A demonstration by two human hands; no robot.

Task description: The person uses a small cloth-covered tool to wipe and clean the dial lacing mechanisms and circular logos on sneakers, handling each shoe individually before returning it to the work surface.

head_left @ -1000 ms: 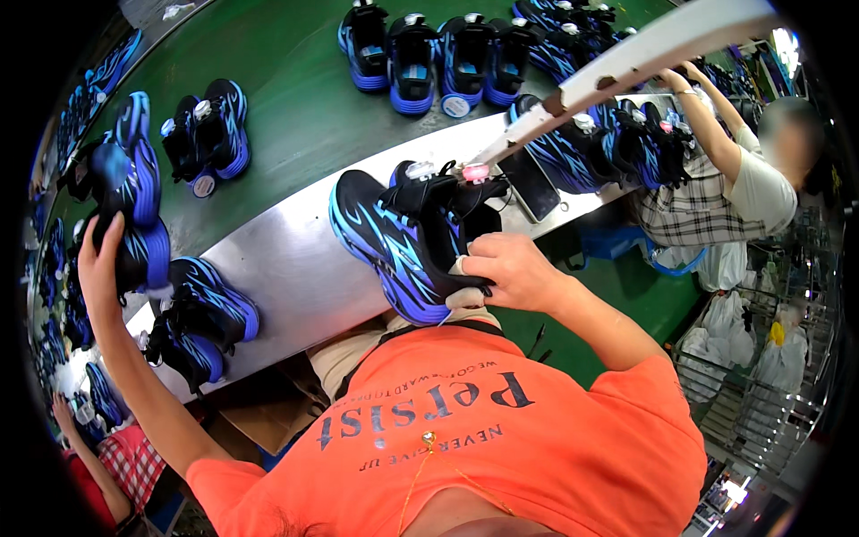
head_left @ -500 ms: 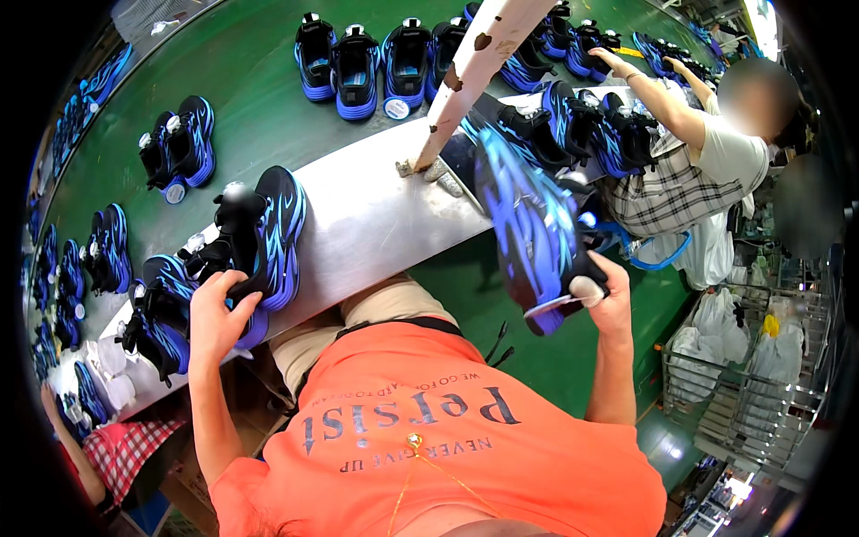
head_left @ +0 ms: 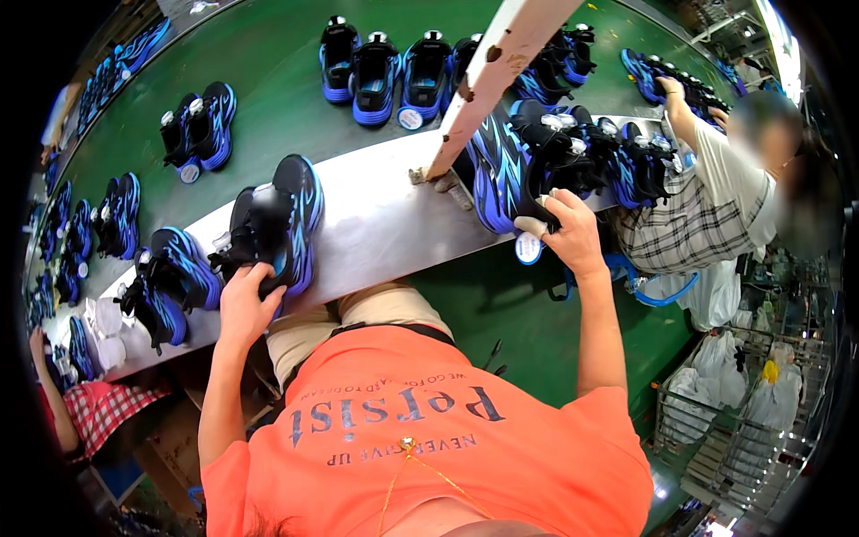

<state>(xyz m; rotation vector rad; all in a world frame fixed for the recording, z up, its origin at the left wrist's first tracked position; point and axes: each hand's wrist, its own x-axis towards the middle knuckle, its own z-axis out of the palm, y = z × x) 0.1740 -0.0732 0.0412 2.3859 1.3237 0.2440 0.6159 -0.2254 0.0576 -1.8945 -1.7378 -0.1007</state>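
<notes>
My left hand is closed on the heel end of a black-and-blue sneaker, one of a pair lying on the metal ledge. At the right, my right hand pinches the heel of another sneaker, with pale covers on some fingertips. That sneaker is at the ledge beside more black sneakers. A round white tag hangs under my right fingers. Left of my left hand, another pair of sneakers rests on the ledge.
A rusty white post rises from the metal ledge between my hands. Sneakers stand on the green conveyor belt. A co-worker in a plaid apron reaches over at the right, near a wire cart. Another person's checkered garment shows at left.
My right hand has moved the sneaker forward, from above the floor to the ledge beside the other shoes. My left hand has shifted slightly right with its sneaker.
</notes>
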